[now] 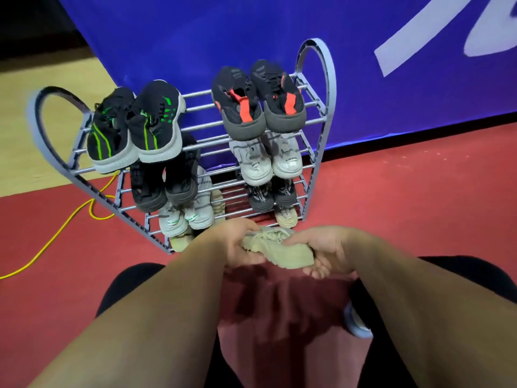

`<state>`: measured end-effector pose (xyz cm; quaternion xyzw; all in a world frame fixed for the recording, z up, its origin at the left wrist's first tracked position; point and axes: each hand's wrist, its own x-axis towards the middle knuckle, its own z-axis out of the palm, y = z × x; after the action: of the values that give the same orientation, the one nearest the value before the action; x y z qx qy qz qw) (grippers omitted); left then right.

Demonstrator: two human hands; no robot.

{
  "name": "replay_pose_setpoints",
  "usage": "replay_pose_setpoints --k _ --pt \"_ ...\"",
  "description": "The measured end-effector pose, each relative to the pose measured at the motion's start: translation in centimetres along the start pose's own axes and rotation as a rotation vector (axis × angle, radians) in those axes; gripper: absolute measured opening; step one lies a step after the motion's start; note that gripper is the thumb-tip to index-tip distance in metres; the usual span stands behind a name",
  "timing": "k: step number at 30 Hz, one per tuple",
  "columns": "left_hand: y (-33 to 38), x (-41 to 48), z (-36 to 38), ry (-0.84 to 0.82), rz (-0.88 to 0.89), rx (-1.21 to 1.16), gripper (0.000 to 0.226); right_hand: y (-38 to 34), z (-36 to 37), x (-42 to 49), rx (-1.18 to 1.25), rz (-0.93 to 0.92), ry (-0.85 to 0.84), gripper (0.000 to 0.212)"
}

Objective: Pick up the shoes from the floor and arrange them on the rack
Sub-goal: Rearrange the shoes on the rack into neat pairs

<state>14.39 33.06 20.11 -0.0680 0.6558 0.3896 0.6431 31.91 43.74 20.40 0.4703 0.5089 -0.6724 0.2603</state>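
The beige shoe (275,249) is held off the floor (419,205), just in front of the bottom tier of the rack (331,79), laces facing up.

The left hand (237,242) grips the shoe's 9 o'clock end, fingers curled under it. The right hand (326,252) grips the 3 o'clock end, thumb on top and fingers wrapped beneath the sole.

From the held shoe, the rack stands at 12 o'clock. Its tiers carry the following:
- Top tier, 11 o'clock: black-and-green pair (134,127), heels toward the person.
- Top tier, 12 o'clock: black-and-red pair (257,102).
- Second tier: black pair (165,183) at 11 o'clock, white pair (268,161) at 12 o'clock.
- Third tier: white-and-green pair (186,217) at 11 o'clock, dark lettered pair (270,194) at 12 o'clock.
- Bottom tier, 12 o'clock: a second beige shoe (285,217), just beyond the held one.

A yellow cable (56,236) runs across the red floor at 9 o'clock. A blue banner (251,29) hangs behind the rack.
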Motion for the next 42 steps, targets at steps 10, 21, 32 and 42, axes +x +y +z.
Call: replay_pose_setpoints --k 10,21,32,42 --pt "-1.6 7.9 -0.3 -0.042 -0.087 0.282 0.027 0.9 0.4 10.6 0.117 0.062 0.189 0.029" --pt "-4.3 18.6 -1.2 -0.046 -0.145 0.019 0.034 2.7 -0.9 22.3 0.469 -0.119 0.138 0.026" --pt "-0.2 27.8 -1.7 0.190 -0.036 -0.143 0.008 0.0 -4.8 29.7 0.670 -0.098 0.102 0.035" --pt "-0.2 32.0 -0.2 0.259 0.054 -0.219 0.012 2.0 -10.6 31.4 0.874 0.051 0.462 0.020"
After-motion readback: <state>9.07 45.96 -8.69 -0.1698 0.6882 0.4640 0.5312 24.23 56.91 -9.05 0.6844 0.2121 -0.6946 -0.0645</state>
